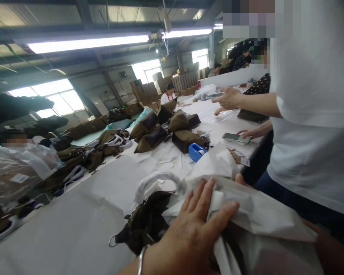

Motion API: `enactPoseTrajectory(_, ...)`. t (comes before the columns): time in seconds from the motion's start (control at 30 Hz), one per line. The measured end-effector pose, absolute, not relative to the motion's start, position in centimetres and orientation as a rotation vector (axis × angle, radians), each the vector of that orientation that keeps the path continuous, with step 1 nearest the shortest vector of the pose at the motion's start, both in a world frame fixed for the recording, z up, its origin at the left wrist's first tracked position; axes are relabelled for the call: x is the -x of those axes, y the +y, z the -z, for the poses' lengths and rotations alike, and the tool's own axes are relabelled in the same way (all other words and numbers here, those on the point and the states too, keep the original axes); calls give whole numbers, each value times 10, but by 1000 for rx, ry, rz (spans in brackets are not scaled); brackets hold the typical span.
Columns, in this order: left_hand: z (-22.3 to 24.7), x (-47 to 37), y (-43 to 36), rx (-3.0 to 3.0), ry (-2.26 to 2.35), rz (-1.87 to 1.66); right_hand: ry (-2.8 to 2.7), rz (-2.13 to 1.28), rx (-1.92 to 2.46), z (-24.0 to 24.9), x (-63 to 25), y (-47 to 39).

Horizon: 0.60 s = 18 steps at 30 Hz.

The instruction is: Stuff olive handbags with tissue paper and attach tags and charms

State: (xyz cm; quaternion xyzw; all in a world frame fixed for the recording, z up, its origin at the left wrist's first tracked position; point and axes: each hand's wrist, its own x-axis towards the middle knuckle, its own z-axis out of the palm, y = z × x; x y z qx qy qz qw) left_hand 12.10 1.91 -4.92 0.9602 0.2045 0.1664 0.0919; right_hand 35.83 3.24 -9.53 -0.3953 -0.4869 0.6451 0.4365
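Beneath our left fingers (206, 195), spread over paper (263, 208), gripping nothing, sits the bag (149, 221): probably soft, light, best taken by its handle (160, 175). What our right hand (242, 180) grips, we cannot tell.

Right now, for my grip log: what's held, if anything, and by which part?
Cannot be told: the left hand lies on the white sheet; the right hand is mostly behind it.

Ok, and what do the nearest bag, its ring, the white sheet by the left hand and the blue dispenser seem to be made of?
Bag: probably fabric, dull olive, softly folded. Ring: likely metal, silvery and shiny. Sheet: paper or thin plastic, matte and creased; I cannot tell. Dispenser: probably plastic, smooth and bright.
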Motion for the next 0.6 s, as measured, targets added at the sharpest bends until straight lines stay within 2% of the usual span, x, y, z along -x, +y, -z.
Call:
enactPoseTrajectory(0.1, 59, -137, 29, -2824, 781, -641, -848, -1973, 646, 70, -327, 29)
enactPoseTrajectory(0.2, 71, -133, 36, -2841, 926, -878, -782, -2012, 543, 55, -310, 29)
enactPoseTrajectory(0.27, 77, -122, 41, -2861, 953, -950, -1019, -1866, 663, 52, -314, 31)
enactPoseTrajectory(0.43, 79, -87, 61, -2532, 1214, -1196, -1710, -891, 1106, 64, -355, 25)
enactPoseTrajectory(0.47, 78, -82, 64, -2442, 1257, -1250, -1746, -851, 1168, 69, -361, 21)
enactPoseTrajectory(0.53, 74, -78, 65, -2353, 1271, -1283, -1815, -980, 1191, 81, -365, 16)
enactPoseTrajectory(0.6, 67, -81, 60, -2394, 1215, -1149, -1829, -1074, 1069, 91, -358, 15)
